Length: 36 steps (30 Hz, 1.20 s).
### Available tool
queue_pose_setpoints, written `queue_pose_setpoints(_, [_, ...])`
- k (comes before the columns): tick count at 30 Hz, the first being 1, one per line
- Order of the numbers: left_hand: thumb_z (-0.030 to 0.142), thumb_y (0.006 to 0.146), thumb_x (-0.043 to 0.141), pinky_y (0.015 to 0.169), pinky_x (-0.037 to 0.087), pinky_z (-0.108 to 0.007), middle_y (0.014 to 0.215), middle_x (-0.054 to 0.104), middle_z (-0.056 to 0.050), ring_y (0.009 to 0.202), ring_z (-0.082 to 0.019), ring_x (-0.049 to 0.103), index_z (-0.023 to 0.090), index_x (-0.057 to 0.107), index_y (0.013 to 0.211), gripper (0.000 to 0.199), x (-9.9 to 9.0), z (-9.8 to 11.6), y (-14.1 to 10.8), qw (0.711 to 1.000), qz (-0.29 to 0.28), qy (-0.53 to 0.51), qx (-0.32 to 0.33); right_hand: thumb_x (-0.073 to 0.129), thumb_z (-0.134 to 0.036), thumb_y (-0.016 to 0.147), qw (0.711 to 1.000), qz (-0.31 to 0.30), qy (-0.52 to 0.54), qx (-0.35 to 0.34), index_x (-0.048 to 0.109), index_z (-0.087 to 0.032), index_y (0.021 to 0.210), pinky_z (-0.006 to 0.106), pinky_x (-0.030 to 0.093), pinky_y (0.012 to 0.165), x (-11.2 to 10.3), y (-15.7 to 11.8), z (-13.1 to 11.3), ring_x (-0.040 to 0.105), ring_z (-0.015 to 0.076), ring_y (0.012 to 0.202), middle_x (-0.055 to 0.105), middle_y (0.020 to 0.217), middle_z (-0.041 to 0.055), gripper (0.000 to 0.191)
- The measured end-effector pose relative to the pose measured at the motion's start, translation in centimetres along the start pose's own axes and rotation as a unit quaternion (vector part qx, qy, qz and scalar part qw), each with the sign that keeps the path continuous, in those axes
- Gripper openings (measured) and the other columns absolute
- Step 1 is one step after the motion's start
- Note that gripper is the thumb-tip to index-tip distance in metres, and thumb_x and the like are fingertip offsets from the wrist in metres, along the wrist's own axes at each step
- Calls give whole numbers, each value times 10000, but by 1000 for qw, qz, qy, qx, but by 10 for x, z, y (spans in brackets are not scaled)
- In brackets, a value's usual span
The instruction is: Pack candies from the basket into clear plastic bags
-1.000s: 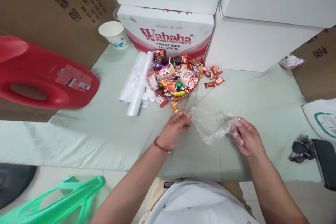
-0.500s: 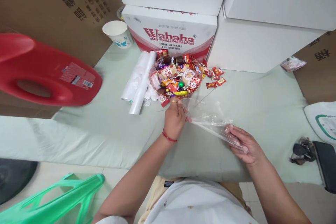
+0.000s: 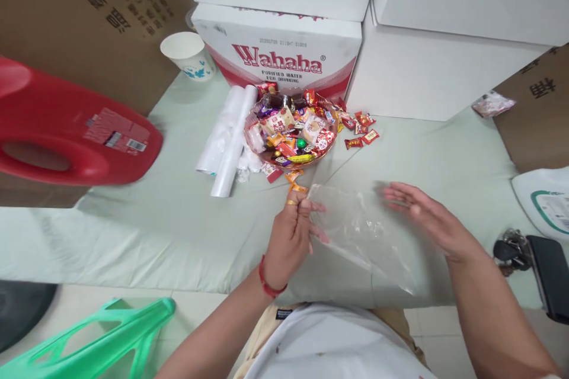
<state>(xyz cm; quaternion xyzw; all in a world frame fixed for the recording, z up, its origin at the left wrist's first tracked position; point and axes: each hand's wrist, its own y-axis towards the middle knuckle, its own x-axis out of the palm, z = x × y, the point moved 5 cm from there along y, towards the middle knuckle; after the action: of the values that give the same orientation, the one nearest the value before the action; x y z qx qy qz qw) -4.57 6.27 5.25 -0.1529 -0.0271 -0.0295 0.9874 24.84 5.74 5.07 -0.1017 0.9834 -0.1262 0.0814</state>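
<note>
Taking the bag as the centre of the clock, the left grip (image 3: 291, 222) is at 9 o'clock, thumb and fingers closed on the near edge of the clear bag (image 3: 355, 234). The bag spreads from those fingers towards 4 o'clock over the bench (image 3: 146, 237); whether its loose end touches the cloth, I cannot tell. A ring (image 3: 292, 202) and a red bracelet (image 3: 268, 281) are on the left hand.

The right grip (image 3: 418, 207) is at 2 o'clock, slightly blurred, its fingers straight and nothing between them, close to the bag's far side.

At 11 o'clock stands the bowl (image 3: 320, 157), heaped with wrapped sweets (image 3: 278, 122). Loose red sweets (image 3: 362, 130) lie at 12 o'clock, beside the bowl, and a few orange ones (image 3: 294, 176) between the bowl and the left fingertips. Two white rolls (image 3: 226, 142) lie at 10 o'clock, just beside the bowl. Behind it is the Wahaha box (image 3: 280, 59), with the cup (image 3: 189, 56) upright between 10 and 11.

Keys (image 3: 512, 250) and a phone (image 3: 549, 278) sit near 3 o'clock. Farther out, a red jug (image 3: 89, 130) is near 10, and a green stool (image 3: 111, 331) at 8, below bench level.
</note>
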Motion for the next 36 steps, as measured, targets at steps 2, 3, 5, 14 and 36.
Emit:
queue_pose_setpoints(2, [578, 973, 569, 293, 335, -210, 1094, 756, -74, 425, -104, 615, 249, 513, 995, 334, -1, 4, -10, 1000, -10, -6, -7, 758, -558, 871, 999, -36, -19, -30, 535, -320, 1502, 518, 376, 1212, 21, 22, -7, 499, 297, 1451, 570, 1534, 119, 710])
queue_pose_setpoints(3, [579, 971, 574, 301, 327, -216, 1092, 762, -77, 424, -108, 616, 250, 515, 996, 335, -2, 6, -14, 1000, -17, -6, -9, 824, -530, 813, 996, -65, -36, -41, 536, -309, 1506, 505, 373, 1213, 33, 31, -10, 497, 297, 1451, 591, 1510, 119, 782])
queue_pose_setpoints(5, [578, 985, 553, 333, 342, -231, 1092, 766, -82, 430, -114, 622, 252, 520, 1001, 328, -8, 9, -21, 1000, -22, 4, -6, 886, -481, 741, 985, -155, -63, -36, 639, -265, 1412, 452, 457, 1136, 56, 43, -14, 617, 287, 1307, 721, 1299, 105, 747])
queue_pose_setpoints(14, [537, 1033, 461, 430, 404, -263, 746, 681, 19, 397, -133, 588, 261, 466, 936, 293, -49, -16, -20, 989, 82, 122, -7, 870, -538, 708, 974, -171, 47, 139, 762, -175, 746, 251, 544, 574, 60, 48, 0, 575, 118, 611, 655, 677, -1, 380])
queue_pose_setpoints(36, [483, 1049, 411, 523, 407, -297, 762, 673, 4, 477, -160, 592, 264, 528, 936, 273, -28, -40, -63, 981, 52, 174, -65, 686, -599, 886, 984, 152, -42, 83, 672, -210, 821, 253, 328, 472, 49, 21, 15, 400, 103, 457, 447, 533, -64, 395])
